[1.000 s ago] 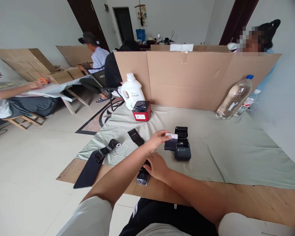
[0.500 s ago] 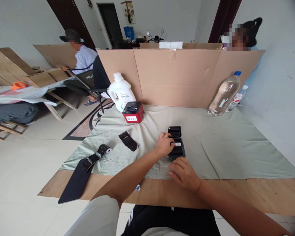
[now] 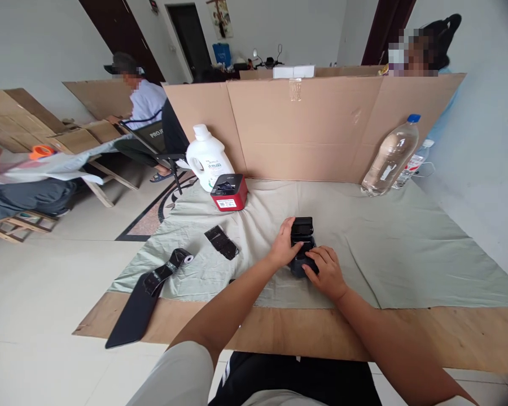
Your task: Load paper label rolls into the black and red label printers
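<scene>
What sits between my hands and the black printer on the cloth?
Nothing visible does. The left hand and the right hand both rest directly on the black printer; its lid stands open behind the fingers.

The small printer [image 3: 302, 248] under the hands was plain black, as were the flat strip [image 3: 222, 242] and the long ribbon [image 3: 146, 297] lying on the pale grey-green cloth [image 3: 389, 248], whose far end curled round a white core. Behind them stood a red box [image 3: 229, 192] with a black top and a white label, a white jug [image 3: 207, 156] with faint green print, and a clear bottle [image 3: 390, 157] capped in blue. The screen [image 3: 322, 124] at the back was bare brown cardboard, and the table edge [image 3: 364, 338] showed light brown wood grain.
</scene>
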Demonstrator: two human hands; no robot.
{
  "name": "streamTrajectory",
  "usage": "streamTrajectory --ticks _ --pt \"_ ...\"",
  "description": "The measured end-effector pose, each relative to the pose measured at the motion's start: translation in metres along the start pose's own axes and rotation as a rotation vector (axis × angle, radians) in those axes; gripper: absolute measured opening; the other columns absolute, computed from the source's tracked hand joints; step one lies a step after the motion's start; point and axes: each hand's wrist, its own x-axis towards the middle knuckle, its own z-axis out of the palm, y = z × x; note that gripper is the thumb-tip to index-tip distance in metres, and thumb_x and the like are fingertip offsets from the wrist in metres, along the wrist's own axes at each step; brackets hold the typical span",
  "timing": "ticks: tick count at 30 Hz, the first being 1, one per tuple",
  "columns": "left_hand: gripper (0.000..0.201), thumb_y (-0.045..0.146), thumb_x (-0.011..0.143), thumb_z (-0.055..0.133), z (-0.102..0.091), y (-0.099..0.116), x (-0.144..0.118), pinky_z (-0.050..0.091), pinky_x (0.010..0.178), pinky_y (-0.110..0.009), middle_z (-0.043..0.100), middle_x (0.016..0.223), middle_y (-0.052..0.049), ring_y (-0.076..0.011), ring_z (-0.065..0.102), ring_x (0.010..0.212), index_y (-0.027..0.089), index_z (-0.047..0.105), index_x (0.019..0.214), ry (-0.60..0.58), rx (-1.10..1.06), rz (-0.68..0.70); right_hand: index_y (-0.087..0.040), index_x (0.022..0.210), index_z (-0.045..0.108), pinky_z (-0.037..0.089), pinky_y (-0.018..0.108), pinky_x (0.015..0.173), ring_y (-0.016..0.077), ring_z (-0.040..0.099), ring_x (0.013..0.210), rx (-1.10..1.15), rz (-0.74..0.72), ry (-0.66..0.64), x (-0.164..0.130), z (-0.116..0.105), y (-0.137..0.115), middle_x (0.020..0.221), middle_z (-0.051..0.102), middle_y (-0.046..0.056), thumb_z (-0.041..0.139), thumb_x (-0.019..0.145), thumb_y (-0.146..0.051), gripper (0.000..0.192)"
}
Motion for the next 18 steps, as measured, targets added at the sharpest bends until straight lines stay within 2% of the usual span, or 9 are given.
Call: streamTrajectory --ticks 4,8,11,15,18 --pt "0.065 0.011 0.083 0.048 -0.006 0.002 -0.007 0.032 0.116 -0.043 0.041 0.143 -0.015 -0.0238 0.037 0.137 0.016 0.03 0.146 0.033 -0.012 0.025 -0.02 0.104 0.07 0.044 0.042 0.092 0.0254 0.057 0.105 -0.002 -0.095 -0.008 -0.001 -0.002 0.0 0.101 0.07 0.009 0.054 0.091 -0.031 0.023" --pt "0.052 0.009 0.085 0.043 -0.007 0.008 -0.023 0.033 0.116 -0.041 0.045 0.138 -0.015 -0.0224 0.044 0.132 0.013 0.045 0.137 -0.016 0.043 0.09 -0.022 0.102 0.071 0.045 0.041 0.091 0.0237 0.06 0.101 -0.031 -0.169 0.0 -0.003 -0.004 0.0 0.096 0.071 0.008 0.055 0.091 -0.026 0.02" --pt "0.041 0.018 0.091 0.043 -0.002 0.011 -0.038 0.034 0.115 -0.044 0.046 0.14 -0.016 -0.0251 0.043 0.134 0.014 0.052 0.131 -0.059 0.14 0.128 -0.022 0.1 0.071 0.045 0.041 0.089 0.0233 0.06 0.099 -0.05 -0.213 0.021 -0.005 -0.005 0.0 0.094 0.072 0.007 0.057 0.09 -0.025 0.018" --pt "0.043 0.024 0.096 0.039 0.008 0.009 -0.053 0.031 0.115 -0.05 0.043 0.147 -0.018 -0.0286 0.031 0.143 0.012 0.049 0.136 -0.057 0.283 0.168 -0.02 0.097 0.07 0.045 0.042 0.092 0.0246 0.06 0.103 -0.057 -0.194 0.034 -0.007 -0.005 -0.001 0.096 0.07 0.008 0.058 0.089 -0.026 0.015" --pt "0.047 0.026 0.097 0.038 0.014 0.003 -0.059 0.03 0.115 -0.052 0.04 0.15 -0.019 -0.0293 0.026 0.146 0.011 0.043 0.141 -0.02 0.35 0.229 -0.019 0.104 0.067 0.044 0.046 0.1 0.0291 0.052 0.124 -0.061 -0.137 0.026 -0.007 -0.003 0.001 0.118 0.064 0.013 0.058 0.088 -0.035 0.024"
